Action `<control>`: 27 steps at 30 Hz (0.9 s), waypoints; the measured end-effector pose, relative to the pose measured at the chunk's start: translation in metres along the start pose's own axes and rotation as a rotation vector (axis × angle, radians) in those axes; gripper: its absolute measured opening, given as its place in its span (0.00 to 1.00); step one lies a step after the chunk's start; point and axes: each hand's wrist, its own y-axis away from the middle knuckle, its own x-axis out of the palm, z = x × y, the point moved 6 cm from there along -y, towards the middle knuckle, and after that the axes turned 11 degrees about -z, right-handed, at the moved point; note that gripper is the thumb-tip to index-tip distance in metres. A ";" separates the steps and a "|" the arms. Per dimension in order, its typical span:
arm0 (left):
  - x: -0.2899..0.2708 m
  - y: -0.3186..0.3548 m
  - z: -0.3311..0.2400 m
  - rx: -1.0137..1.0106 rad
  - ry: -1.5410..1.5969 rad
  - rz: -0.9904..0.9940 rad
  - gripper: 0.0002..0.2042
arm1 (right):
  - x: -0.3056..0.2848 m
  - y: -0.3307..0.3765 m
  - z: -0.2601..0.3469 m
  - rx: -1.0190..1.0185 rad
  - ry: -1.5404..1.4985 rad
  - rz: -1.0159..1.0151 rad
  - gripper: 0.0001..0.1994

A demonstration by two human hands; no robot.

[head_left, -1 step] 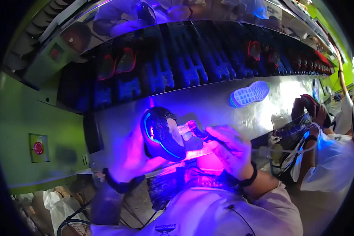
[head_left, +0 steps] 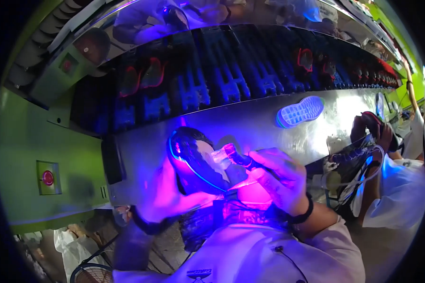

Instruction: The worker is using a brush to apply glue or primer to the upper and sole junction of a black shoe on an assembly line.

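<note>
My left hand (head_left: pixel 163 195) grips a dark shoe upper (head_left: pixel 186 162) from its left and near side. Its pale underside is tilted toward the right, and a bright blue line glows along its edge. Between the fingers of my right hand (head_left: pixel 283 177) is a brush (head_left: pixel 238 158) with a dark handle. Its pale bristles are at the underside of the upper, apparently touching it. Purple light floods both hands. Farther right on the metal bench lies a pale shoe sole (head_left: pixel 301 112), tread side up.
Beyond the metal bench (head_left: pixel 255 111) runs a dark slatted conveyor (head_left: pixel 226 70) carrying several red-edged shoe parts. A green cabinet (head_left: pixel 75 155) with a red button stands at the left. On the right, a co-worker's hand (head_left: pixel 386 137) holds a dark shoe, close to a pale hose.
The shoe upper has turned slightly in my left hand, showing more of its pale underside. My right hand and brush have shifted very little. The sole stays put.
</note>
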 end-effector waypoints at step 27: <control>0.027 0.061 -0.033 0.266 0.298 -0.081 0.64 | -0.022 0.035 0.010 0.050 -0.003 0.152 0.18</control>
